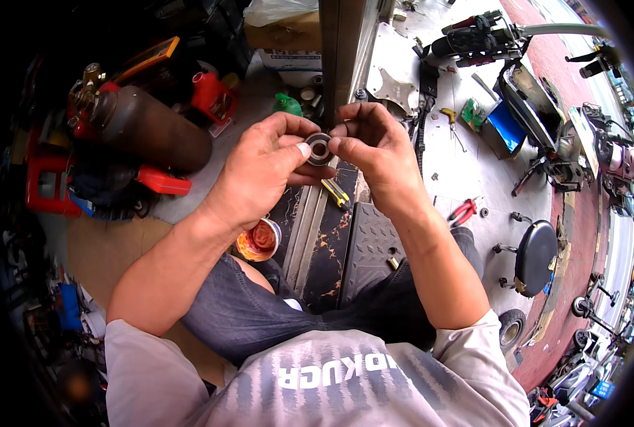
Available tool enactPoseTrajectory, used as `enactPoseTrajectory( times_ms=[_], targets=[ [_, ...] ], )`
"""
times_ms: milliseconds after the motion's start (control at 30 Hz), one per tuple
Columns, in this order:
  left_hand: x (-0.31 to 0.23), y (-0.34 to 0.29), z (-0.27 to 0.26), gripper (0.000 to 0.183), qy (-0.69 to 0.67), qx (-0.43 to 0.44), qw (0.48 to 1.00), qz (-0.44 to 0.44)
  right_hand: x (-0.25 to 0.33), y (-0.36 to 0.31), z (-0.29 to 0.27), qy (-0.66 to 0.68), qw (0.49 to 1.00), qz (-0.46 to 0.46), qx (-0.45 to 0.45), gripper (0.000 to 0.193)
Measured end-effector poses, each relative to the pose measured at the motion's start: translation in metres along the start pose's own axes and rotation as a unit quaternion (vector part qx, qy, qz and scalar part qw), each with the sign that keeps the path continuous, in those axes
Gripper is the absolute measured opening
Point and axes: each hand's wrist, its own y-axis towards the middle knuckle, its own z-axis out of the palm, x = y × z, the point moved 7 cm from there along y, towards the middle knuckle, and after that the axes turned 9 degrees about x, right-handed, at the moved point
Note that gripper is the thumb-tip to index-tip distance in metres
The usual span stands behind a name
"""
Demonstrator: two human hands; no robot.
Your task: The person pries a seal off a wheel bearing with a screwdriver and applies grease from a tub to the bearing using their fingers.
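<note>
A small round ball bearing [320,149] with a metal rim and a hole in its middle is held up in front of me, over the metal door track. My left hand [268,158] pinches it from the left, thumb on its face and fingers behind. From the other side my right hand [377,146] grips its right edge between thumb and index finger. Below the hands a yellow-and-black utility knife [336,193] lies by the track. Left of my knee stands a tub of orange-brown grease [258,240].
A brown gas cylinder [153,128] and a red jug [212,98] stand at the left. On the right are red-handled pliers [465,212], a yellow-handled screwdriver [450,117] and a black wheeled stool [535,257]. A ridged footboard [376,242] lies below my hands.
</note>
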Motion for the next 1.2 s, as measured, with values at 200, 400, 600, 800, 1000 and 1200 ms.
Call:
enactPoseTrajectory(
  times_ms=[200,400,600,800,1000,1200],
  targets=[
    [0.000,0.007,0.005,0.026,0.003,-0.009,1.000,-0.007,0.000,-0.001,-0.008,-0.013,1.000,-0.008,0.008,0.040],
    [-0.002,0.012,-0.001,0.016,0.140,-0.016,0.989,-0.042,-0.001,-0.005,-0.008,-0.027,0.999,0.017,0.010,0.042],
    [0.001,0.014,-0.011,0.016,0.162,-0.018,0.986,-0.038,-0.006,-0.006,-0.007,-0.006,0.999,0.044,0.008,0.045],
    [-0.003,0.016,-0.014,0.018,0.137,-0.034,0.990,-0.027,-0.006,-0.009,-0.005,-0.006,0.998,0.053,0.028,0.046],
    [-0.001,0.014,-0.015,0.018,0.135,-0.041,0.989,-0.038,-0.011,-0.006,-0.005,-0.024,0.998,0.050,0.019,0.045],
    [-0.006,0.013,-0.010,0.019,0.122,-0.048,0.991,-0.030,-0.011,-0.008,-0.008,-0.015,0.999,0.050,0.010,0.047]
  ],
)
